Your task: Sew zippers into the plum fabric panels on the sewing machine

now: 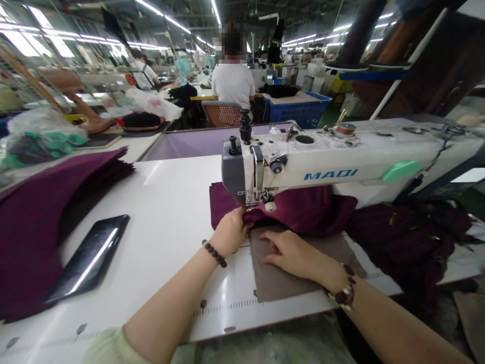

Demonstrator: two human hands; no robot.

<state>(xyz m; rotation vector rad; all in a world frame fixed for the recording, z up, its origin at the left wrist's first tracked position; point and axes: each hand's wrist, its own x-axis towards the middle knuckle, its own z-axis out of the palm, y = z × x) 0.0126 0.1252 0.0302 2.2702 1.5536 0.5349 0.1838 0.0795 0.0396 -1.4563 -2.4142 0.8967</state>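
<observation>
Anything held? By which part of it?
Left hand appears to pinch the maroon fabric at its near edge, by the sewing machine head. Right hand lies open over the taupe cloth, no grip visible.

The bare left forearm [174, 306], below a pale green fabric sleeve [115, 348], angles forward and inward. Its left hand [229, 233] is bent over, knuckles up, fingertips partly hidden. The bare right forearm [394, 316] slants in from the lower right; its right hand [293, 254] lies palm down, thumb apart from loosely bent fingers [275, 237].
</observation>
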